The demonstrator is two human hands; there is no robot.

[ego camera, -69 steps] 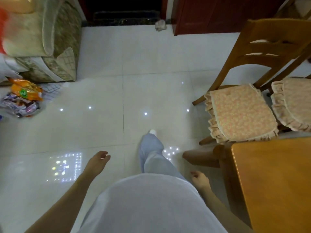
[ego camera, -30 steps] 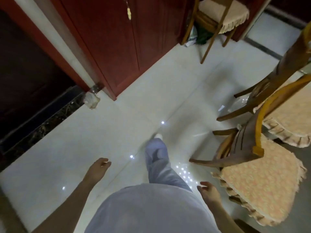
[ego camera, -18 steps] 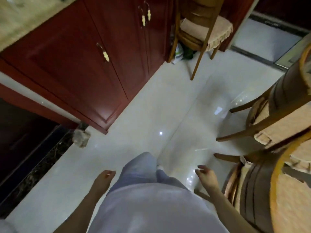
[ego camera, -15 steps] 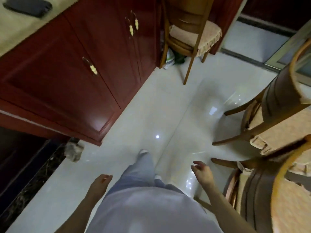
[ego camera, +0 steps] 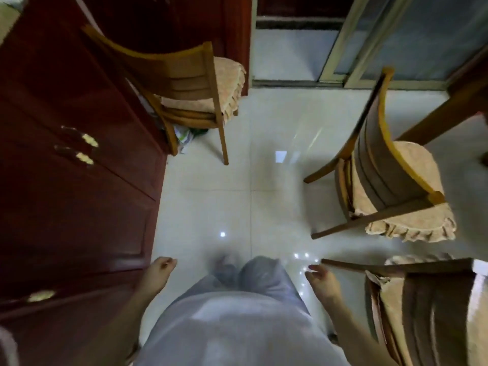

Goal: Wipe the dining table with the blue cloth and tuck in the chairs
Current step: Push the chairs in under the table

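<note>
While left hand (ego camera: 158,270) and right hand (ego camera: 320,280) hang loose | chairs (ego camera: 184,75) (ego camera: 383,167) (ego camera: 435,313): three

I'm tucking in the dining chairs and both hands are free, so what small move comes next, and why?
Probably reach the right hand to the top rail of the nearest chair, at lower right, and hold it. That hand hangs empty just beside the rail, and the left hand is empty too.

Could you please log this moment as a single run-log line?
position: between cabinet and right chair | left hand: empty | right hand: empty, by near chair | cloth: not in view
</note>
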